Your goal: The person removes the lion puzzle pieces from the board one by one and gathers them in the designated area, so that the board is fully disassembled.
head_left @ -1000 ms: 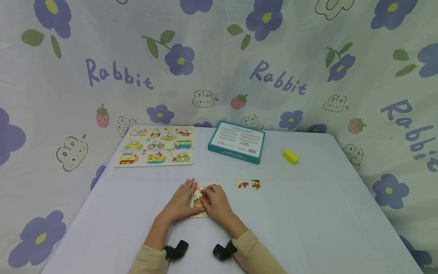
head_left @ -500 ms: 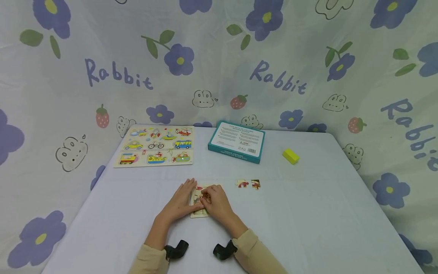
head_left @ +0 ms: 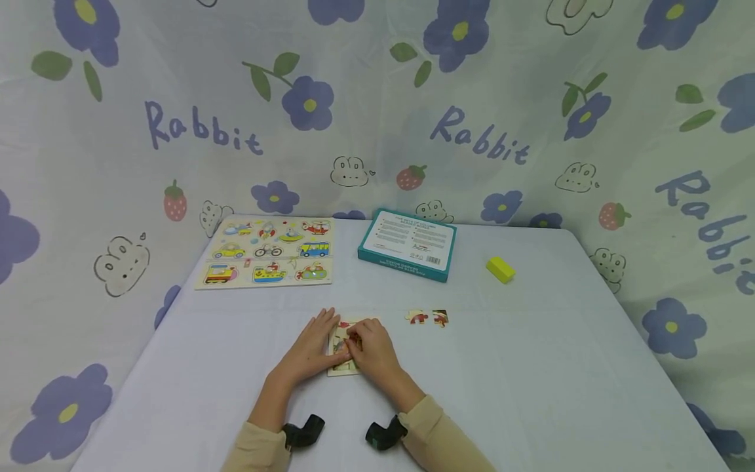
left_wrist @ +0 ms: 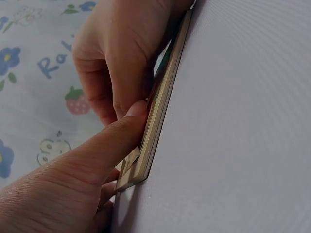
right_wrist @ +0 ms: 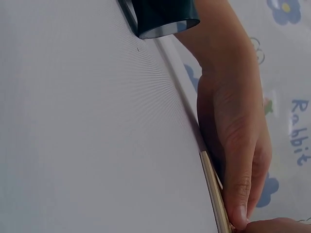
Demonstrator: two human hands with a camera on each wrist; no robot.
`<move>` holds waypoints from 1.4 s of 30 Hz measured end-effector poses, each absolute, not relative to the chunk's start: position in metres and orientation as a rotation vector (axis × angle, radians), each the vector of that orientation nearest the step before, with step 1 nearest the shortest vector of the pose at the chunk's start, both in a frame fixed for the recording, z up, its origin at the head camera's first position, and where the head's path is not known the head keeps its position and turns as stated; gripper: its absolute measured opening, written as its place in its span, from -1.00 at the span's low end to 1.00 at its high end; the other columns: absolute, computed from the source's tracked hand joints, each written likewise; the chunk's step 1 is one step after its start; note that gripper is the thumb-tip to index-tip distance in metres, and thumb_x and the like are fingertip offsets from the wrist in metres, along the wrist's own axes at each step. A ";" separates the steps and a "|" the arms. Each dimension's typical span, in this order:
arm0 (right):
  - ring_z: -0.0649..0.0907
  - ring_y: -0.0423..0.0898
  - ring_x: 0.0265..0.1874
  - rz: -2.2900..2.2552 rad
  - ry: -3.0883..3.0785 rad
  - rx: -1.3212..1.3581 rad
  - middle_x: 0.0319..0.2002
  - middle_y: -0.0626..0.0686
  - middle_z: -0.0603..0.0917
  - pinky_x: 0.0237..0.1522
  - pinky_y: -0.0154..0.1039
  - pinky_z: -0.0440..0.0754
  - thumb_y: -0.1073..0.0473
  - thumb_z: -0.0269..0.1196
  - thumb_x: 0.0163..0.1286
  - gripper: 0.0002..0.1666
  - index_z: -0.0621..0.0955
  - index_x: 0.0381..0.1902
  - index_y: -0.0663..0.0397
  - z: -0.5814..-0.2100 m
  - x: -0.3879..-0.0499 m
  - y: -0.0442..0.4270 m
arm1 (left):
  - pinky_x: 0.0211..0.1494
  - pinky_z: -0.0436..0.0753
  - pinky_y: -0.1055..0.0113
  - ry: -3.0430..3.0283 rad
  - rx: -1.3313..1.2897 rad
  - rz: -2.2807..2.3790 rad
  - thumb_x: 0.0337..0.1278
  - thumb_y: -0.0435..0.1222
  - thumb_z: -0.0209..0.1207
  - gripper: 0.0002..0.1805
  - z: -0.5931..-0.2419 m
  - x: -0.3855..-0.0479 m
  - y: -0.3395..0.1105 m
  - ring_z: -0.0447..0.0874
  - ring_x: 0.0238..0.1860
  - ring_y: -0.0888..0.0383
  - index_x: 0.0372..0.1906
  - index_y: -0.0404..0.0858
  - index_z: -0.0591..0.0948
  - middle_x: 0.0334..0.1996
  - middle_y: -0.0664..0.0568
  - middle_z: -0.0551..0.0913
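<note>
A small wooden jigsaw puzzle board point(head_left: 344, 371) lies flat on the white table, partly covered by both hands. My left hand point(head_left: 307, 349) rests along its left edge with fingers extended, and the thumb point(left_wrist: 116, 136) presses on its top face. Over the right half, my right hand point(head_left: 375, 349) has its fingers curled down, pinching a puzzle piece point(head_left: 356, 339) that is mostly hidden by the fingertips. The two hands almost meet at the board's middle. Two loose puzzle pieces, one point(head_left: 417, 317) beside another point(head_left: 440, 318), lie to the right behind the board.
A larger wooden vehicle puzzle point(head_left: 265, 252) lies at the back left. Beside it is a teal and white box point(head_left: 407, 244), with a yellow block point(head_left: 501, 269) farther right. A patterned curtain point(head_left: 377, 98) hangs behind the table. Black wrist cameras point(head_left: 304, 432) are worn at both wrists.
Both hands keep nearly the same place on the board. The right fingertips shift very slightly, and somewhat different parts of the board's picture show between the hands. The loose pieces stay put.
</note>
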State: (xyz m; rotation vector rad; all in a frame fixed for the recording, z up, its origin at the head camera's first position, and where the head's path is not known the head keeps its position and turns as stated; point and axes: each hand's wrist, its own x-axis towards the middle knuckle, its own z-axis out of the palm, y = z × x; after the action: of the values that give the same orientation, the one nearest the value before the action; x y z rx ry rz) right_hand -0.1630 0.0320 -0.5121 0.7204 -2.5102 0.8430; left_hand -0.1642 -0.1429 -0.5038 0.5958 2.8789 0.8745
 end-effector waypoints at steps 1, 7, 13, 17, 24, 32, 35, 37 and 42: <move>0.49 -0.17 -0.39 0.832 -2.497 0.720 -0.40 -0.08 0.57 -0.37 -0.33 0.48 0.23 0.37 0.08 -0.87 0.63 -0.39 0.06 -0.512 -0.163 0.032 | 0.40 -0.06 0.06 2.879 0.597 0.875 -0.12 0.21 0.21 -0.01 -0.504 -0.164 -0.143 -0.11 0.40 -0.05 0.33 -0.35 0.24 0.37 -0.18 0.11; 0.51 -0.17 -0.41 0.797 -2.424 0.727 -0.42 -0.06 0.56 -0.38 -0.34 0.48 0.27 0.37 0.07 -0.89 0.62 -0.43 0.07 -0.514 -0.165 0.030 | 0.40 -0.08 0.05 2.870 0.596 0.892 -0.13 0.23 0.20 0.01 -0.502 -0.165 -0.143 -0.11 0.40 -0.07 0.33 -0.35 0.24 0.37 -0.18 0.10; 0.52 -0.17 -0.40 0.823 -2.359 0.751 -0.43 -0.07 0.58 -0.41 -0.31 0.48 0.30 0.36 0.06 -0.92 0.64 -0.47 0.09 -0.516 -0.164 0.030 | 0.40 -0.07 0.05 2.862 0.575 0.900 -0.15 0.23 0.21 0.01 -0.502 -0.163 -0.143 -0.11 0.40 -0.06 0.33 -0.34 0.24 0.37 -0.18 0.11; 0.51 -0.17 -0.41 0.817 -2.308 0.756 -0.43 -0.07 0.59 -0.44 -0.33 0.44 0.28 0.41 -0.02 -0.85 0.64 -0.47 0.06 -0.516 -0.165 0.030 | 0.40 -0.05 0.04 2.867 0.566 0.908 -0.16 0.23 0.22 0.01 -0.502 -0.163 -0.142 -0.10 0.40 -0.07 0.33 -0.33 0.25 0.37 -0.18 0.12; 0.51 -0.18 -0.44 0.810 -2.320 0.703 -0.45 -0.07 0.60 -0.47 -0.32 0.43 0.25 0.44 -0.03 -0.84 0.63 -0.48 0.04 -0.514 -0.163 0.030 | 0.40 -0.07 0.05 2.860 0.563 0.902 -0.15 0.22 0.22 0.00 -0.501 -0.161 -0.142 -0.12 0.41 -0.05 0.33 -0.32 0.24 0.37 -0.16 0.10; 0.50 -0.19 -0.43 0.823 -2.341 0.651 -0.42 -0.08 0.62 -0.41 -0.35 0.47 0.23 0.40 0.05 -0.87 0.64 -0.41 0.05 -0.513 -0.162 0.032 | 0.40 -0.08 0.06 2.859 0.582 0.917 -0.13 0.19 0.23 -0.02 -0.500 -0.160 -0.142 -0.12 0.40 -0.06 0.33 -0.34 0.25 0.37 -0.17 0.10; 0.52 -0.19 -0.43 0.837 -2.341 0.641 -0.41 -0.08 0.63 -0.41 -0.33 0.48 0.23 0.39 0.07 -0.87 0.64 -0.39 0.06 -0.513 -0.162 0.032 | 0.40 -0.07 0.06 2.862 0.578 0.923 -0.13 0.19 0.23 -0.02 -0.501 -0.160 -0.142 -0.11 0.40 -0.06 0.32 -0.35 0.25 0.37 -0.17 0.11; 0.54 -0.18 -0.41 0.848 -2.352 0.624 -0.39 -0.08 0.63 -0.39 -0.32 0.49 0.22 0.37 0.09 -0.87 0.64 -0.37 0.06 -0.511 -0.162 0.033 | 0.40 -0.05 0.05 2.866 0.579 0.924 -0.13 0.18 0.24 -0.02 -0.501 -0.160 -0.142 -0.10 0.40 -0.07 0.32 -0.35 0.26 0.37 -0.18 0.11; 0.55 -0.18 -0.36 0.885 -2.384 0.563 -0.35 -0.09 0.64 -0.35 -0.29 0.52 0.20 0.36 0.12 -0.87 0.64 -0.35 0.04 -0.509 -0.161 0.041 | 0.40 -0.05 0.05 2.864 0.575 0.925 -0.14 0.17 0.24 -0.02 -0.501 -0.161 -0.142 -0.09 0.40 -0.07 0.32 -0.34 0.25 0.37 -0.17 0.11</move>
State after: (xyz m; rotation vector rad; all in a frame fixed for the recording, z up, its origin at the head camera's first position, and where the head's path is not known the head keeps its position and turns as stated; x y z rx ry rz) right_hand -0.1610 0.0411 -0.5093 0.5634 -2.3843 0.8847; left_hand -0.1611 -0.1421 -0.5011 0.5750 2.8642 0.9253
